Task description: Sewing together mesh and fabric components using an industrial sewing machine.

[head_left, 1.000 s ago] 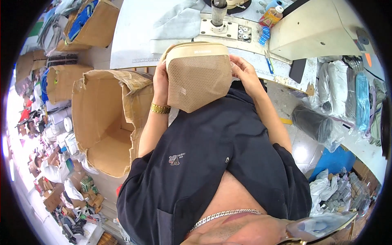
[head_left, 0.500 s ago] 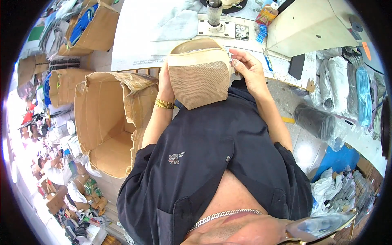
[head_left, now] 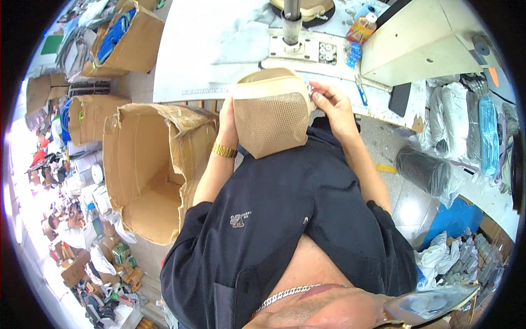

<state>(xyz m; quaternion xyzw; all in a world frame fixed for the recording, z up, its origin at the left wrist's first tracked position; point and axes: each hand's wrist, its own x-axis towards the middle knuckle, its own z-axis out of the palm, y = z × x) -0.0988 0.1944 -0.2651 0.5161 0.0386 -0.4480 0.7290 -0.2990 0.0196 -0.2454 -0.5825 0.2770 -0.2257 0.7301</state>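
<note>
A beige mesh bag (head_left: 271,123) with a plain fabric band at its top hangs before my chest, near the table's front edge. Its top gapes, showing the beige inside. My left hand (head_left: 228,122) grips its left side, the fingers mostly hidden behind it. At the upper right edge, my right hand (head_left: 332,107) pinches with thumb and forefinger. Something small and shiny shows by those fingertips, too small to name. Behind the bag stands a metal machine post (head_left: 291,33) on a white base plate.
An open cardboard box (head_left: 148,214) stands left of me. The white table (head_left: 186,60) holds a tray of small round parts (head_left: 327,53), a bottle (head_left: 361,28), a blue pen-like tool (head_left: 361,93) and a dark phone (head_left: 400,99). A large machine housing (head_left: 419,41) rises at right.
The bag and both hands sit slightly lower and further right in the picture. The whole surroundings have shifted a little too. Both hands keep their hold.
</note>
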